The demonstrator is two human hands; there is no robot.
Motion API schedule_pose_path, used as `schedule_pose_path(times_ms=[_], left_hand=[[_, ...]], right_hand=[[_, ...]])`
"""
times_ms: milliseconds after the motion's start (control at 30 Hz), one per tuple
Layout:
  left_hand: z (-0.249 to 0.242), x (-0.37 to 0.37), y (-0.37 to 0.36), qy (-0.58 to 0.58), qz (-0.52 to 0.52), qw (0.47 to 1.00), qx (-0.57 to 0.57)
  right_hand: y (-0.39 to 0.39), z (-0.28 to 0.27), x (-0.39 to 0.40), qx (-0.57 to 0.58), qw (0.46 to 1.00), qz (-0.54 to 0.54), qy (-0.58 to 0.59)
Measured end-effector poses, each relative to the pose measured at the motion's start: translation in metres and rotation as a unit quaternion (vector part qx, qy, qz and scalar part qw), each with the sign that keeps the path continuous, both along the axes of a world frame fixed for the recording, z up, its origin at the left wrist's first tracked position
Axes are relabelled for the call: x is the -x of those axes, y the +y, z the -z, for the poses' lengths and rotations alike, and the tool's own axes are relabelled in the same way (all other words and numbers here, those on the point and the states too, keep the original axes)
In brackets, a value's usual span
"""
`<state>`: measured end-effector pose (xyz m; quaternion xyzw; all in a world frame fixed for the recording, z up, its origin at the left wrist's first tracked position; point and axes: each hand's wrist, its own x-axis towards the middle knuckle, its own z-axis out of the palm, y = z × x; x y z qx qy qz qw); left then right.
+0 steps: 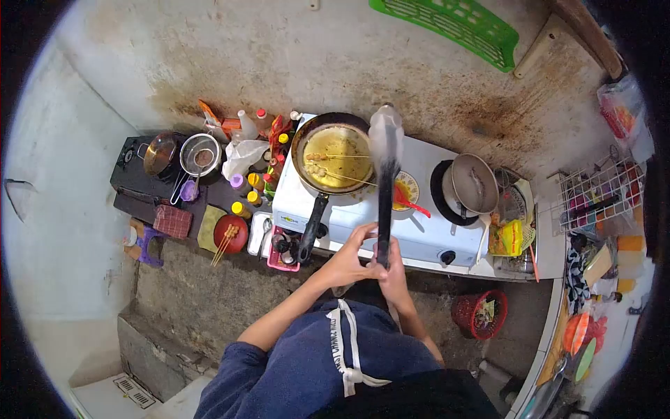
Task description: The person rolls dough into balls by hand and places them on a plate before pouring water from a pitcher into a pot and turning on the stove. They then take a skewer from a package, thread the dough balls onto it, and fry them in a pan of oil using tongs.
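Note:
Upright in front of my body stand tongs [386, 202] with black handles and pale, translucent tips. My left hand [351, 260] grips their lower end from the left side. On the right, my right hand [396, 274] is closed around the same end, its fingers partly hidden. Behind the tongs, on the white stove [363, 230], a frying pan [302, 157] holds yellowish oil and a few skewers [335, 173] with food at their left ends. A small bowl [413, 183] of yellow liquid with a red spoon [417, 207] sits just right of the tongs.
A grey pan [474, 183] rests tilted over the right burner. Left of the stove are a red plate [239, 241] with skewers, several bottles, a strainer [200, 146] and a pot [160, 155]. The frying pan's handle [313, 227] juts past the stove front. A red basket [467, 318] stands below.

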<state>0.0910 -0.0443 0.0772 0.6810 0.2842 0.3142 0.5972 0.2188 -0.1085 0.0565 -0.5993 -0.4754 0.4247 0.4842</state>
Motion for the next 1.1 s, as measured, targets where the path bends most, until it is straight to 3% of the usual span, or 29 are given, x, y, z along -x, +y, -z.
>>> schedule_pose_path(times_ms=[100, 233, 267, 333, 367, 467, 733, 1033, 1100], left_hand=[[-0.006, 0.036, 0.001, -0.073, -0.025, 0.992, 0.096], [-0.002, 0.083, 0.006, -0.01, -0.087, 0.991, 0.105], [0.01, 0.092, 0.007, -0.028, -0.104, 0.984, 0.139], [0.026, 0.105, 0.008, -0.047, -0.123, 0.976, 0.171], [0.028, 0.109, 0.008, -0.056, -0.127, 0.971, 0.193], [0.026, 0.116, 0.005, -0.077, -0.125, 0.962, 0.229], [0.035, 0.129, -0.004, -0.11, -0.13, 0.951, 0.259], [0.044, 0.122, -0.01, -0.106, -0.096, 0.959, 0.246], [0.043, 0.121, -0.01, -0.115, -0.096, 0.955, 0.257]], right_hand=[[0.023, -0.02, -0.018, 0.051, 0.999, 0.008, -0.015], [0.068, -0.035, -0.06, 0.03, 0.941, 0.014, -0.337], [0.079, -0.037, -0.066, 0.03, 0.94, 0.013, -0.339], [0.1, -0.041, -0.074, -0.066, 0.828, -0.009, -0.556], [0.111, -0.044, -0.077, -0.067, 0.827, -0.01, -0.558], [0.14, -0.052, -0.077, -0.053, 0.71, -0.082, -0.697], [0.181, -0.042, -0.076, -0.085, 0.658, -0.131, -0.736], [0.19, -0.045, -0.084, -0.066, 0.713, -0.123, -0.687], [0.193, -0.047, -0.089, -0.011, 0.736, -0.124, -0.666]])
